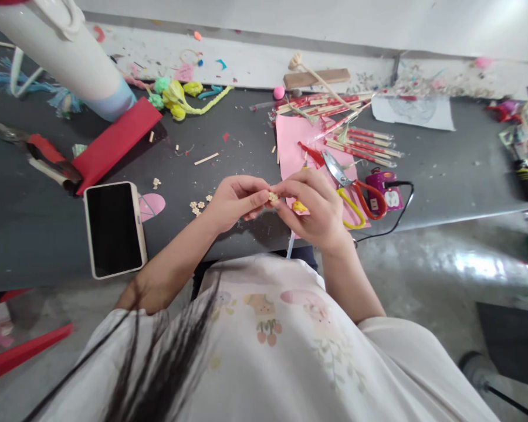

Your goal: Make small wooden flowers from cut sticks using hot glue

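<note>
My left hand [242, 202] and my right hand [314, 205] meet above the front of the grey table. Their fingertips pinch a tiny cream flower-shaped piece [273, 197] between them. Fingers partly cover it, so its details are hard to see. Several similar cream flower pieces [196, 208] lie beside my left wrist, and another small cluster [156, 183] sits farther left. Just right of my right hand are scissors [337, 170] with metal blades and a red and a yellow handle loop. Under that hand a yellow item [299, 206] shows in part.
A phone [115, 230], a red box [118, 143], pliers [48, 155] and a tall white bottle [74, 53] stand or lie left. Pink paper [290, 138], wrapped stick bundles [361, 143] and a purple socket block [385, 190] with a black cable are right. Yellow fuzzy stems [176, 99] lie behind.
</note>
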Tool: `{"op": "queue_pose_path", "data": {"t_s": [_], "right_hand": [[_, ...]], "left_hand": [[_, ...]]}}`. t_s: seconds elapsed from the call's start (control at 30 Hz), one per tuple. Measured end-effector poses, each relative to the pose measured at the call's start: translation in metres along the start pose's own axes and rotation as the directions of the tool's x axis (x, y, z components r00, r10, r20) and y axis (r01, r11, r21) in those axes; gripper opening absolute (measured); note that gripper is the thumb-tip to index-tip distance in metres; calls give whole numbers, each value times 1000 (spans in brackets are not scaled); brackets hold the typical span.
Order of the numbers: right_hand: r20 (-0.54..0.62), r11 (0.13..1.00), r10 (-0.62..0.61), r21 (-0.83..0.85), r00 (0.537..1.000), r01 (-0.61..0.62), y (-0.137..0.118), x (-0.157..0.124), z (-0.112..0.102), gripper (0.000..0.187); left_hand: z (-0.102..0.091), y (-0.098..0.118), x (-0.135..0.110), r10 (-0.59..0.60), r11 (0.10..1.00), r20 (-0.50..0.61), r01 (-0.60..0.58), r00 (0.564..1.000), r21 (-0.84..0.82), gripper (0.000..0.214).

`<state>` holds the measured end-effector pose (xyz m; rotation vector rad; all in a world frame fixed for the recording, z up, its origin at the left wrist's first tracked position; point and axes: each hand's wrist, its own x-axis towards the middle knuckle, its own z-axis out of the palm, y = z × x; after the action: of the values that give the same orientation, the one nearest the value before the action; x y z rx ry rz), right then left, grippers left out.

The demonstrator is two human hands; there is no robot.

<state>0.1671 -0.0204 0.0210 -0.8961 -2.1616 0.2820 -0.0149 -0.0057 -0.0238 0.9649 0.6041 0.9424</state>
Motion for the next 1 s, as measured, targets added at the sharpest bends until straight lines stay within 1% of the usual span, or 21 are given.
{"op": "queue_pose_path", "data": {"t_s": [0.1,0.2,0.3,0.43,0.57,0.63,0.73,0.8,0.9,1.0], "right_hand": [[-13,999,-24,-27,1000,24,1,-1,4,18],[-26,1000,-15,-26,1000,15,1,-2,6,17],[-53,1000,6,10,999,-6,2,-3,8,20],[-113,999,25,50,993,-20,3,-3,11,26],[-187,996,37,84,982,-22,2,0,13,17],[-190,996,39,82,981,-24,1,1,14,14],[-179,996,43,88,983,-27,1,1,14,12],[-178,994,51,100,983,-34,1,1,14,12],[-167,992,93,97,982,-78,0,2,14,10],[-167,989,130,91,977,-116,-2,4,14,6]], "left_hand": [[0,-1,1,12,999,-14,-12,1000,33,35],[0,-1,1,7,999,-27,-6,1000,47,37],[2,0,2,2,1000,-41,-1,999,11,39],[4,4,3,-24,998,-30,22,999,-57,39],[5,7,2,-57,996,-28,55,998,-75,41],[4,7,2,-62,994,-24,60,998,-89,39],[3,5,2,-29,995,-33,26,999,-95,34],[2,4,2,1,997,-59,-5,998,-71,32],[2,2,2,44,999,-102,-46,994,-14,32],[1,0,1,88,996,-122,-85,989,32,32]]}}
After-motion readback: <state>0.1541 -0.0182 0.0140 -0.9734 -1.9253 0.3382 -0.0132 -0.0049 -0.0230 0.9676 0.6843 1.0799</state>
